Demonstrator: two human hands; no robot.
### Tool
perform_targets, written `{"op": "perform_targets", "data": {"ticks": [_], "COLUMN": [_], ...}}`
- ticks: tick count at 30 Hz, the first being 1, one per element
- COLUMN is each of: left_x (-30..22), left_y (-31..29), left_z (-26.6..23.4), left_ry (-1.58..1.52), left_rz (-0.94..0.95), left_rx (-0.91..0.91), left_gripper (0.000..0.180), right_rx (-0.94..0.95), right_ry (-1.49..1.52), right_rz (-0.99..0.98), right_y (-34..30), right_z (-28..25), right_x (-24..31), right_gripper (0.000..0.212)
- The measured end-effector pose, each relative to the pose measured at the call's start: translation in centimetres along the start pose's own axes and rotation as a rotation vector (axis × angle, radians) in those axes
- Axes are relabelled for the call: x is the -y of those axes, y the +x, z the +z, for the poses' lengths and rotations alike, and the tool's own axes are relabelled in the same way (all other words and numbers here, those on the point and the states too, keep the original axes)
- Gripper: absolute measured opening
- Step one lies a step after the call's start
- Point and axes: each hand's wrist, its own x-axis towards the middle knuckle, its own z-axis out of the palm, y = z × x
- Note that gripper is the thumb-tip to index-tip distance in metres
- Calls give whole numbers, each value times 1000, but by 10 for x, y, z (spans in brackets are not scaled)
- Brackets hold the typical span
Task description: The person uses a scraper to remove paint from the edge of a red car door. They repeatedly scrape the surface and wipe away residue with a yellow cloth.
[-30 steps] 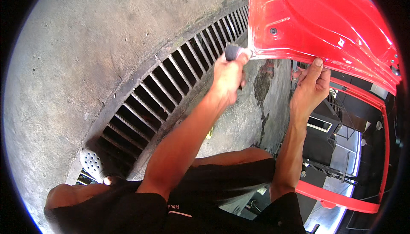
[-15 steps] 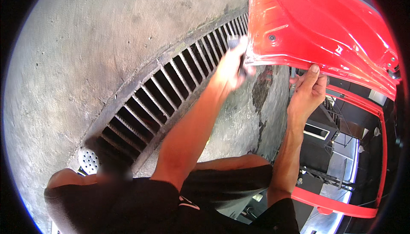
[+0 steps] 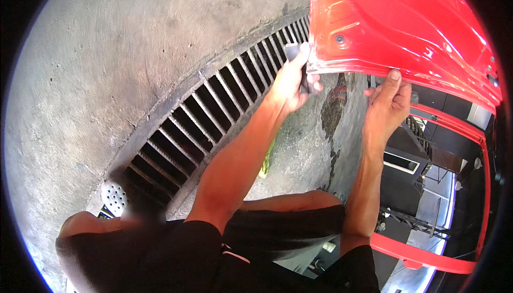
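A glossy red car panel (image 3: 374, 26) with a round black plug fills the upper right; its lower-left corner points toward my left hand (image 3: 291, 82). Fingers and thumb of that hand close around a dark grey flat piece (image 3: 292, 51), held against or right beside the panel's left edge; its exact kind is not clear. Part of the piece hides behind the fingers. Along the panel's lower edge, my right hand (image 3: 389, 100) pinches the rim, thumb on the near face and the other fingers curled behind.
Beneath my left arm runs a floor drain grate (image 3: 200, 108) of metal bars, set in worn concrete (image 3: 107, 63). A red body frame opening (image 3: 483, 186) stands at right. A perforated light-coloured shoe (image 3: 114, 198) is at lower left, and something yellow-green (image 3: 266, 160) lies beside my left forearm.
The panel's lower edge and my right hand's thumb sit slightly higher in the picture. My left hand stays at the corner with the grey piece. The yellow-green thing shows more.
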Motion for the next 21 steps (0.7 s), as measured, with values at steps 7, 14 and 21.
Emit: {"op": "perform_targets", "data": {"ticks": [7, 14, 21], "left_x": [51, -16, -88], "left_y": [-79, -74, -113], "left_z": [-85, -108, -143], "left_ry": [418, 814, 894], "left_rz": [-237, 11, 272], "left_rx": [-216, -470, -694], "left_gripper": [34, 36, 34], "right_rx": [218, 292, 209], "right_ry": [-14, -151, -65], "right_rz": [56, -170, -302], "right_y": [4, -45, -87], "right_z": [7, 88, 118], "right_x": [-11, -69, -66], "right_gripper": [42, 54, 16]}}
